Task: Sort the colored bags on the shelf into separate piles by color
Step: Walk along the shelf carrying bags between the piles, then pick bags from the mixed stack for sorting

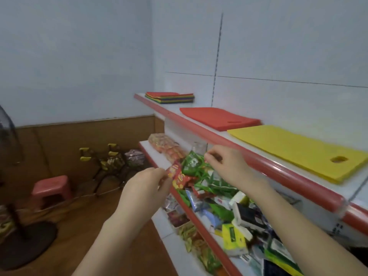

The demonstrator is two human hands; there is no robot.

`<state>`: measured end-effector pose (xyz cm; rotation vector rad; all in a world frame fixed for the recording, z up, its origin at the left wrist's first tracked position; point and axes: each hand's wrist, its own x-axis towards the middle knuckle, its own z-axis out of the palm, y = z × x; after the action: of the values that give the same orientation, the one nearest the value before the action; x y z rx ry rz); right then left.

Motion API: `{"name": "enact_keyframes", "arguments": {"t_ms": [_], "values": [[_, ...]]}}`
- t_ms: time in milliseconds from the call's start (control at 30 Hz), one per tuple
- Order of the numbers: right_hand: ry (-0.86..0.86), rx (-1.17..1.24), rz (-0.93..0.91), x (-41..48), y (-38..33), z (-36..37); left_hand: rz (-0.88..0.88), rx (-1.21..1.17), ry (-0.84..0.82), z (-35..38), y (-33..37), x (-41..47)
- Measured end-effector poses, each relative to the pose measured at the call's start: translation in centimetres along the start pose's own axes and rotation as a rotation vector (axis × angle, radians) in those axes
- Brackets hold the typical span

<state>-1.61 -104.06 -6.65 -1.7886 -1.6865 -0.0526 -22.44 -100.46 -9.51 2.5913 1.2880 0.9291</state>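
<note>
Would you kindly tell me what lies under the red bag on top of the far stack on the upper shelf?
Under the top red bag only the edges of other bags show: yellow, green, purple. Their faces and their count are covered.

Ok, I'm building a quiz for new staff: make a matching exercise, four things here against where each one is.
Things:
1 flat yellow bag
2 flat red bag
3 rainbow-coloured stack of bags
4 red snack packet

Places:
A in the left hand
B far end of the top shelf
C same shelf, nearest the camera
D same shelf, between the other two

Pairs: 1-C, 2-D, 3-B, 4-A
</note>
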Motion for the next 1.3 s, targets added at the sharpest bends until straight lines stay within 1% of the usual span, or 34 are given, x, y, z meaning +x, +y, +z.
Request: {"name": "enact_keyframes", "arguments": {"t_ms": [133, 267, 533, 633, 767, 900, 1067, 1200, 1300], "values": [[-0.055, 0.03, -0.049, 6.0, -0.6, 5.7, -0.077, 0.019, 0.004, 0.0, -4.8, 3.0], [-0.117, 0.073, -0.09, 12.6, -0.5, 10.8, -0.141, 0.053, 0.025, 0.3, -9.5, 7.9], [-0.164, 0.141, -0.172, 28.5, -0.5, 17.2, -0.184, 0.134, 0.08, 1.7, -17.5, 19.5], [-0.187, 0.152, -0.208, 33.3, -1.0, 19.9, -0.222, 0.128, 0.091, 1.9, -20.9, 22.9], [-0.209, 0.156, -0.24, 39.2, -1.9, 24.4, -0.225, 0.138, 0.114, 2.5, -26.4, 27.6], [-0.19, 0.126, -0.246, 44.7, -2.3, 28.9, -0.171, 0.159, 0.099, 3.6, -32.3, 32.5], [-0.14, 0.087, -0.179, 52.6, -3.0, 33.5, -0.062, 0.128, 0.045, 4.5, -39.8, 39.7], [-0.052, 0.05, -0.081, 58.2, -2.5, 34.5, 0.068, 0.116, 0.012, 5.3, -44.6, 46.2], [0.002, -0.031, -0.013, 61.1, -1.2, 34.1, 0.167, 0.057, -0.014, 6.8, -46.2, 51.0]]}}
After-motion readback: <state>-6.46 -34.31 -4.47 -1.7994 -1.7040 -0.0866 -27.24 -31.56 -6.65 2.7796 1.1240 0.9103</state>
